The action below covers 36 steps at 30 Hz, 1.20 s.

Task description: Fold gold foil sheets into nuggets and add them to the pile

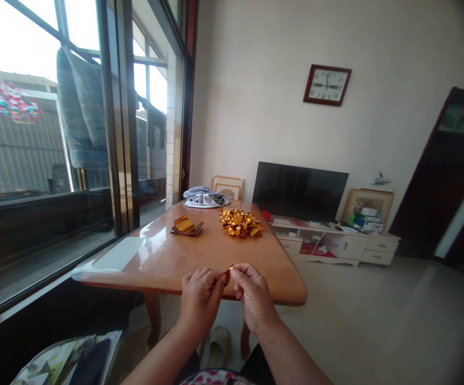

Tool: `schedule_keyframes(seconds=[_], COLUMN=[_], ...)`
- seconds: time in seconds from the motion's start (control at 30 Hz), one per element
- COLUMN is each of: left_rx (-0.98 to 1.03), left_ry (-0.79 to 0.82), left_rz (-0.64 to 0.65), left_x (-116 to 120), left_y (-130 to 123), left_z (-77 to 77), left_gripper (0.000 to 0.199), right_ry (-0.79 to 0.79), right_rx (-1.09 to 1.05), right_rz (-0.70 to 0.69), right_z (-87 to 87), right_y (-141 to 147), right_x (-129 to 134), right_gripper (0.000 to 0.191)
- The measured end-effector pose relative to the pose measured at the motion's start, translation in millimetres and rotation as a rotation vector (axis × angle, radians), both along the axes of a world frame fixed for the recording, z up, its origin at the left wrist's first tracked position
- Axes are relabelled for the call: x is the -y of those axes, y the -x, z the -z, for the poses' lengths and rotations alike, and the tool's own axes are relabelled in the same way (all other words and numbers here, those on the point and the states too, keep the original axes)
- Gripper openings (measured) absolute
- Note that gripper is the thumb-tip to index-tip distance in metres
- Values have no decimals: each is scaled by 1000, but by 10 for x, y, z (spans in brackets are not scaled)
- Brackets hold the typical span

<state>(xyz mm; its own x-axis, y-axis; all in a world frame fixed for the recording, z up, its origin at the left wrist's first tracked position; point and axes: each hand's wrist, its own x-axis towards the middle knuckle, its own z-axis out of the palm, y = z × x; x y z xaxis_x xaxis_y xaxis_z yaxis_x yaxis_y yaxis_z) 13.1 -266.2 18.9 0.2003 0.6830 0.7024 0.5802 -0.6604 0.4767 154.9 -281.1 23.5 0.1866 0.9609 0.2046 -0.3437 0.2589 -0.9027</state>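
Between my two hands, just over the table's near edge, is a small piece of shiny gold foil paper (229, 271). My left hand (203, 291) pinches it from the left with the fingers curled. From the right, my right hand (252, 291) grips its upper end between thumb and forefinger. Much of the piece is hidden by my fingers. Farther up the table lies a heap of folded gold foil pieces (241, 222). A stack of flat gold foil sheets (187, 226) sits to its left, the top one curling.
The wooden table (163, 262) has a rounded near edge. Bundled cloth (205, 197) lies at its far end. Beyond stand a television (299, 190) and a low white cabinet (346, 247). A window runs along the left. Below left is a bag-like item (71, 358).
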Motion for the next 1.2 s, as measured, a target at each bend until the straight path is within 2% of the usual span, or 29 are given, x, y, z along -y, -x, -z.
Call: schedule_keyframes(seconds=[0.27, 0.53, 0.83, 1.07, 1.2], left_rx=[-37, -68, -74, -55, -48], left_ry=[-26, -72, -79, -71, -38], left_rz=[-8, 29, 58, 60, 64], left_x=[-12, -67, -63, -81, -66], left_y=[-12, -17, -15, -15, -23], left_z=[17, 55, 36, 55, 34], left_gripper=[23, 22, 22, 23, 23], right_ry=[71, 41, -1, -3, -14], right_rx=[-26, -158, -176, 7, -26], right_rz=[19, -20, -39, 69, 52], right_z=[4, 0, -50, -46, -49], right_y=[-6, 10, 19, 17, 11], right_x=[-15, -41, -6, 1, 4], right_gripper=[30, 27, 24, 28, 26])
